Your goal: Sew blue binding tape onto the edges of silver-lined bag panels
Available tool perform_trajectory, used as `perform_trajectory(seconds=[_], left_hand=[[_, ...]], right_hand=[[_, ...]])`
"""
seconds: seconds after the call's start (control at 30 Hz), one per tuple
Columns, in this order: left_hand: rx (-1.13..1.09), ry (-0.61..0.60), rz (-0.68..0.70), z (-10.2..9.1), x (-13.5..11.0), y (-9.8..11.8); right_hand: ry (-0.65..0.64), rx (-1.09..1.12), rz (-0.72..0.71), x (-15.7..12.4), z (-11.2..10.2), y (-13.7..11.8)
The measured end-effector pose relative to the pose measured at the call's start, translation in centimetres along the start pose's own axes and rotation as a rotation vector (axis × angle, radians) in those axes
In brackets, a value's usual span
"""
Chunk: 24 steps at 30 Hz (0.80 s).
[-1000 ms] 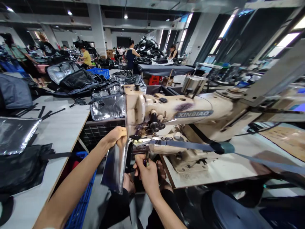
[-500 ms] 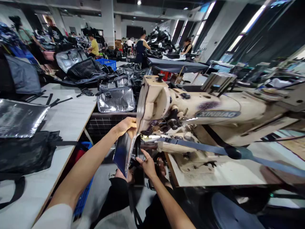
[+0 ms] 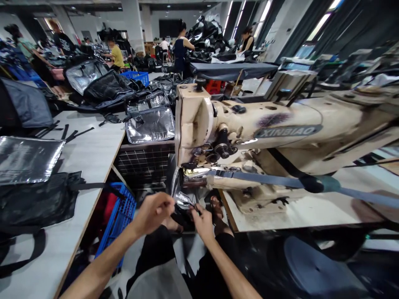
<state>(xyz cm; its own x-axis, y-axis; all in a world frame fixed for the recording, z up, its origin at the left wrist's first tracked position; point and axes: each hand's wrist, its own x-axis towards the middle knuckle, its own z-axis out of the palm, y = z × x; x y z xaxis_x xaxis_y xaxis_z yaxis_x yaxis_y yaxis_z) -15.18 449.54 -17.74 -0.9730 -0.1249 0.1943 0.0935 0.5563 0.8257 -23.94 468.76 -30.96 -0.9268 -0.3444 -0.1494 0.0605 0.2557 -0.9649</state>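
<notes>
A cream XINBIAO industrial sewing machine (image 3: pixel 249 128) fills the right of the view, its head standing just above my hands. A piece of shiny silver fabric (image 3: pixel 175 182) hangs below the head, close to the needle area. Its lower end gathers between my left hand (image 3: pixel 152 214) and my right hand (image 3: pixel 202 223), and both hands grip it there. The fingertips of the two hands nearly meet. A grey webbing strap (image 3: pixel 264 180) runs right from the needle area along the machine bed. The needle and presser foot are hidden in shadow.
On the white worktable (image 3: pixel 93 162) to the left lie black fabric (image 3: pixel 34 203) and silver panels (image 3: pixel 150 125). A blue plastic crate (image 3: pixel 117 222) stands below its edge, next to a wire mesh rack (image 3: pixel 143 166). A co-worker (image 3: pixel 183 52) stands far back among heaped black material.
My left hand has dropped from beside the machine head to below it. The silver fabric, earlier a broad hanging sheet, now looks narrower and gathered between both hands. The view has turned slightly.
</notes>
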Motion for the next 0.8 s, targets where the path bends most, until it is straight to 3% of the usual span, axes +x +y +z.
perform_trajectory(seconds=[0.1,0.23,0.3,0.37,0.43,0.5,0.57,0.67,0.73,0.8], left_hand=[[0.143,-0.257,0.022,3.0,-3.3,-2.6],[0.151,-0.144,-0.166,5.6,-3.2,-5.2],[0.063,-0.121,-0.257,6.0,-3.0,-4.6],[0.016,-0.091,-0.302,5.4,-3.4,-2.5],[0.054,0.053,-0.273,3.4,-4.1,0.7],[0.241,0.139,-0.119,-0.2,-4.5,4.5],[0.518,0.065,0.051,-4.9,-4.0,7.9],[0.792,-0.171,0.181,-11.8,-1.5,11.0],[0.829,-0.291,0.282,-14.7,0.7,11.6],[0.836,-0.308,0.396,-15.6,2.7,11.4]], right_hand=[[-0.058,0.083,0.040,-1.4,-1.8,-3.8],[-0.107,0.202,0.095,-2.8,-3.2,-8.5],[-0.123,0.265,0.118,-3.1,-3.7,-10.2],[-0.127,0.324,0.141,-3.3,-4.1,-11.3],[-0.158,0.355,0.160,-3.6,-4.3,-12.0],[-0.210,0.340,0.126,-3.9,-4.5,-12.7],[-0.159,0.300,-0.014,-4.3,-4.5,-13.7],[0.006,0.228,-0.342,-4.5,-4.2,-15.8],[-0.095,0.200,-0.451,-4.6,-3.1,-17.1],[-0.292,0.299,-0.361,-5.0,-0.9,-17.7]])
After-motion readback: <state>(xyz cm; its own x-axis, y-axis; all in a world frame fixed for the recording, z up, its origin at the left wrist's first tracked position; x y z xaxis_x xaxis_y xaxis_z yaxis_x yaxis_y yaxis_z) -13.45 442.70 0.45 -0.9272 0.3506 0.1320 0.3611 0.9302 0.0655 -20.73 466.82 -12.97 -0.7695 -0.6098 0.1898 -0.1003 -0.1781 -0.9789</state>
